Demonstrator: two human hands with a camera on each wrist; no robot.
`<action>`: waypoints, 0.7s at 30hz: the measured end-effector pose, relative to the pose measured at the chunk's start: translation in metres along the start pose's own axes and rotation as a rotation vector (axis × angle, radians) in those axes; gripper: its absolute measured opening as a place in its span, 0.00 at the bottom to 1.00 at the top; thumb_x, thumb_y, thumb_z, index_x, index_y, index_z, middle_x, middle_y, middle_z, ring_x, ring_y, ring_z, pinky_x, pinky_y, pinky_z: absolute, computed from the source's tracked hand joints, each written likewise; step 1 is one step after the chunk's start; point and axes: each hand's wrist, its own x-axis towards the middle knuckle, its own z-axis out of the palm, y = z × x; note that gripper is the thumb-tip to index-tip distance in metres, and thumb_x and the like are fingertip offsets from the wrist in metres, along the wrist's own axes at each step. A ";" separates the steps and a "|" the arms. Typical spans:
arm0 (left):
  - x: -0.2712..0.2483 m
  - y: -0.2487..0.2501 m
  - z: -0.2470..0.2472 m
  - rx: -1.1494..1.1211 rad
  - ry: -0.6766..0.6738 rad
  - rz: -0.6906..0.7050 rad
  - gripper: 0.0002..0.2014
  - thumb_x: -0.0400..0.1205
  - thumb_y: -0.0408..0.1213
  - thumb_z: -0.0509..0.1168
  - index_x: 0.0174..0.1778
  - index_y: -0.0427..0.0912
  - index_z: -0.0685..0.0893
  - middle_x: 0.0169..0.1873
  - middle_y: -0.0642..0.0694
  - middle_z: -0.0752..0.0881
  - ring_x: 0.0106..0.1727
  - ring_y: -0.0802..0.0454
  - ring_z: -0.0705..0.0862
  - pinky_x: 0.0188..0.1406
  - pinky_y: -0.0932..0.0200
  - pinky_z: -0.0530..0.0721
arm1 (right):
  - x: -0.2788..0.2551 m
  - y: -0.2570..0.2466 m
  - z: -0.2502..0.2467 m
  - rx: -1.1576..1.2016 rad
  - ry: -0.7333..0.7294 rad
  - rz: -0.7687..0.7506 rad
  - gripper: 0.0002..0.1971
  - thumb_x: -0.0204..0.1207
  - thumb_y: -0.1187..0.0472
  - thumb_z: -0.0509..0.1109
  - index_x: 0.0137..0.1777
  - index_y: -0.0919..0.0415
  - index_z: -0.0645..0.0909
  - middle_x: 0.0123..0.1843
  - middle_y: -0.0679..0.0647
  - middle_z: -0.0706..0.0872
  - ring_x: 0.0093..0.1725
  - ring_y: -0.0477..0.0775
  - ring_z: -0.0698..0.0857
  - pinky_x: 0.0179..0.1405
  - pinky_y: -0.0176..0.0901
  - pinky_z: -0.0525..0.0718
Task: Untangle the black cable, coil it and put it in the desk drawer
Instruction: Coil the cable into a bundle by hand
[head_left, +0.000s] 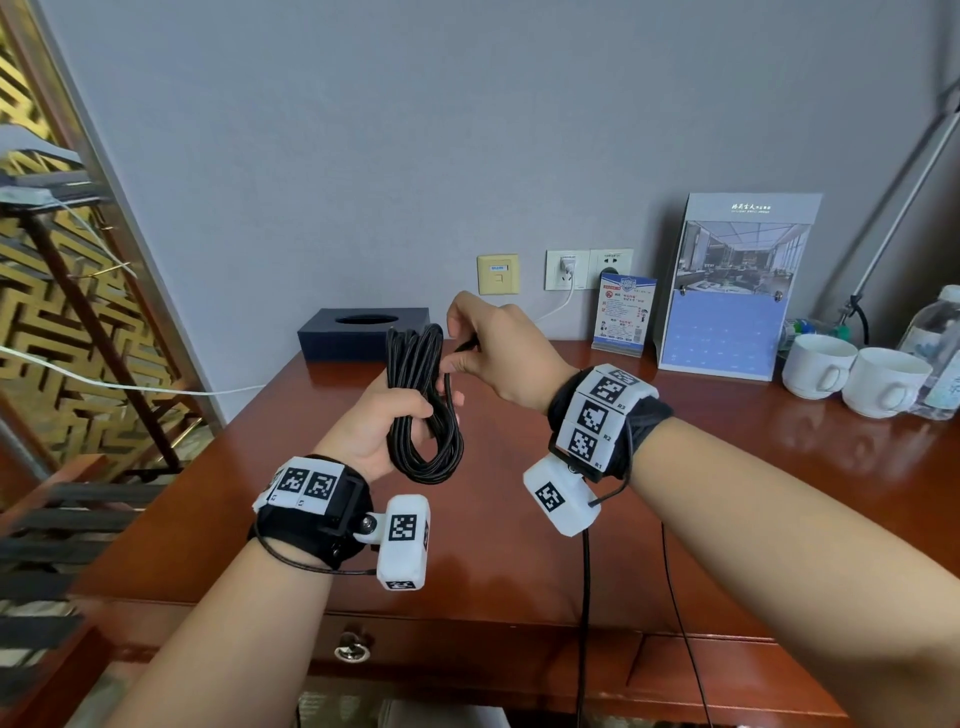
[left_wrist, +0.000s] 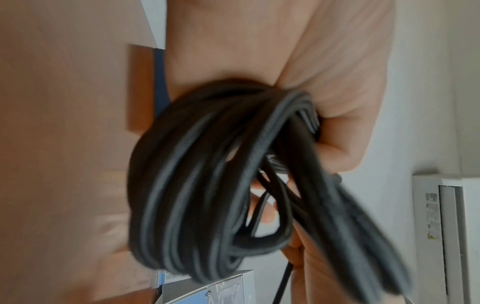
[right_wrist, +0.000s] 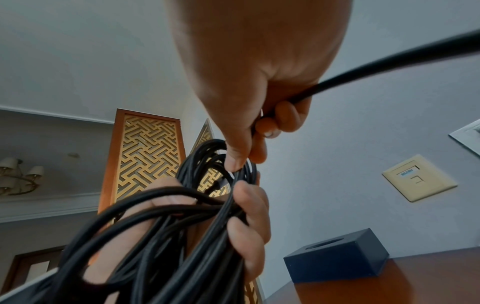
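Head view shows the left hand (head_left: 376, 426) with its fingers wrapped round the middle of the black cable (head_left: 423, 405), which is gathered into a long bundle of loops held above the table (head_left: 519, 545). The bundle's long axis runs roughly upright, its top loops level with the right hand (head_left: 498, 348) and its bottom loop hanging free below the left palm, clear of the wood. The right hand sits just beside the bundle's upper end, on its right, thumb and fingertips pinching a strand near the top; the right wrist view shows a loose black length running out of that fist, probably the cable's free tail, though its end cannot be seen.

So the coiling looks nearly finished, and the coming move likely turns on that tail: it lies across from the bundle, to the right, and would have to be laid along or wound round the upright loops. The drawer (head_left: 467, 644) lies below and toward the person, under the table's front edge, its ring handle (head_left: 351, 649) nearer the left arm, and it appears closed. Behind the hands a dark tissue box (head_left: 363, 332) stands against the wall.
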 end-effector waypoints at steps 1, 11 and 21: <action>-0.001 0.000 0.001 0.003 -0.019 -0.010 0.25 0.67 0.18 0.57 0.61 0.32 0.77 0.47 0.37 0.79 0.47 0.43 0.86 0.45 0.46 0.87 | -0.001 0.000 0.000 0.000 0.010 0.006 0.19 0.71 0.61 0.80 0.47 0.53 0.69 0.35 0.52 0.85 0.35 0.58 0.84 0.37 0.53 0.84; -0.002 -0.003 -0.003 0.043 -0.205 -0.099 0.20 0.65 0.18 0.62 0.51 0.37 0.82 0.45 0.38 0.79 0.44 0.42 0.78 0.47 0.46 0.85 | -0.008 0.007 0.001 -0.104 -0.034 0.106 0.29 0.63 0.45 0.83 0.50 0.55 0.67 0.34 0.55 0.85 0.34 0.61 0.83 0.34 0.53 0.83; 0.004 0.003 -0.013 -0.027 0.046 0.002 0.19 0.67 0.17 0.57 0.51 0.38 0.72 0.38 0.42 0.75 0.37 0.47 0.76 0.43 0.48 0.83 | -0.009 0.026 0.005 0.040 -0.125 0.249 0.10 0.79 0.54 0.72 0.50 0.60 0.78 0.35 0.54 0.84 0.34 0.55 0.83 0.38 0.48 0.82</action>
